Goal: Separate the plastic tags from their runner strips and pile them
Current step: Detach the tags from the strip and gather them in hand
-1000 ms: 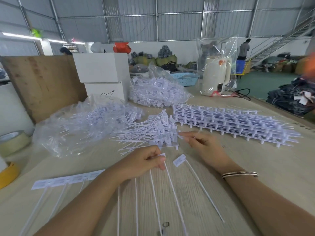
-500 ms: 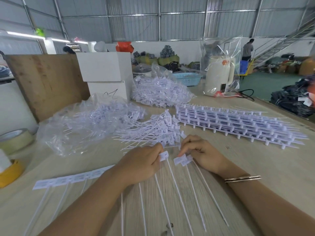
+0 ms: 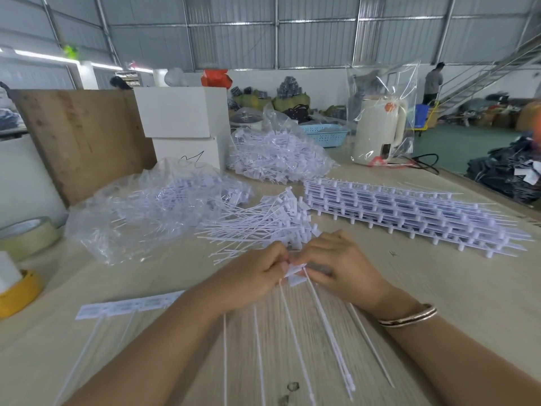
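Head view: left hand (image 3: 254, 273) and right hand (image 3: 341, 269) meet at table (image 3: 439, 288) centre, fingers of both pinched on the heads of white plastic tags (image 3: 295, 273), tails trailing toward the viewer. Loose tag pile (image 3: 263, 224) lies just beyond; stacked runner strips (image 3: 409, 212) sit to the right.

Tag heads (image 3: 294, 272) at frame centre mostly hidden by fingers (image 3: 317, 272); tails blurred, cut off at bottom edge; strip print too small to read.
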A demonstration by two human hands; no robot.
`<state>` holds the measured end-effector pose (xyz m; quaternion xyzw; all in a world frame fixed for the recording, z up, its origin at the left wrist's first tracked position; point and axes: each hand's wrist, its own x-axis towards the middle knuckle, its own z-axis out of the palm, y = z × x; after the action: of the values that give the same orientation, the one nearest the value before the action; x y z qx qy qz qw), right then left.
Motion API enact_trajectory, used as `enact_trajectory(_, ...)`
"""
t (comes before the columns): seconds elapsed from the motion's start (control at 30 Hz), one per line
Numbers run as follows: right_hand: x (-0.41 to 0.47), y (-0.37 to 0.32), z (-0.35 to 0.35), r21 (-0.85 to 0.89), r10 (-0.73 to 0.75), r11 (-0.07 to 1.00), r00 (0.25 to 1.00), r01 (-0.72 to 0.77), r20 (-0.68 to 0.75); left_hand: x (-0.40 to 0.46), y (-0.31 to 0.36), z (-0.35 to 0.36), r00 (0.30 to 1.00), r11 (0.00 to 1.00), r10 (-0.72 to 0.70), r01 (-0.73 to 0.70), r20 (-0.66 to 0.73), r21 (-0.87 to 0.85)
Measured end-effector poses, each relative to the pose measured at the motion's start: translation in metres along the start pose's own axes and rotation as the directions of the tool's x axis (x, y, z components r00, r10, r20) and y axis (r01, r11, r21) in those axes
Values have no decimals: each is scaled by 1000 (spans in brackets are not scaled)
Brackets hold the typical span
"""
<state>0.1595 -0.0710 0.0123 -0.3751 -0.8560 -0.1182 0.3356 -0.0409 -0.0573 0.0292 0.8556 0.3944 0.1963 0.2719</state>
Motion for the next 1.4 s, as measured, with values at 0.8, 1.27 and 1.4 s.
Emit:
enact_trajectory(0.8,-1,6,-1,371,142,912,983,-176,118,-1,-27,-1,998,996,42,-39,37,-75)
enact_trajectory(1.27,-1,9,3,437,168,875,977,-209,129,0,-27,-3,998,998,54,-53,38,-45)
enact_trajectory(1.4,-3,13,1,409,193,891,980,-199,57,-1,-25,-5,999,995,52,-51,5,-88)
